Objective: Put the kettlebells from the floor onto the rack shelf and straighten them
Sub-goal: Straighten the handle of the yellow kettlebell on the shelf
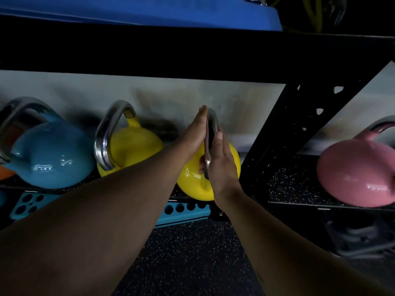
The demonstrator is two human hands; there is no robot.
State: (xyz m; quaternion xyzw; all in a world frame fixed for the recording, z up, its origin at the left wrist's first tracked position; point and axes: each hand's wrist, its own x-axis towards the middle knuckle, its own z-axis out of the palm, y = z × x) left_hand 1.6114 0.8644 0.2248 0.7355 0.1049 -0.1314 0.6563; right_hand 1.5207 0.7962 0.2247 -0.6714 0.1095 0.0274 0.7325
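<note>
A yellow kettlebell [233,161] stands on the speckled rack shelf [288,184], close to its front edge and just left of the black upright. Its steel handle [212,122] points away from me. My left hand [195,133] lies flat against the handle's left side and my right hand [221,167] flat against its right side, so the two palms clamp the handle between them. A second yellow kettlebell [132,146] and a blue kettlebell [53,154] stand to the left on the same shelf. A pink kettlebell [354,174] sits in the bay to the right.
A black perforated upright [299,124] slants between the yellow and pink kettlebells. A black beam and a blue mat [149,16] lie above. A teal perforated bar [183,212] runs under the shelf. Something orange [6,173] shows at the far left. Speckled floor [192,263] lies below.
</note>
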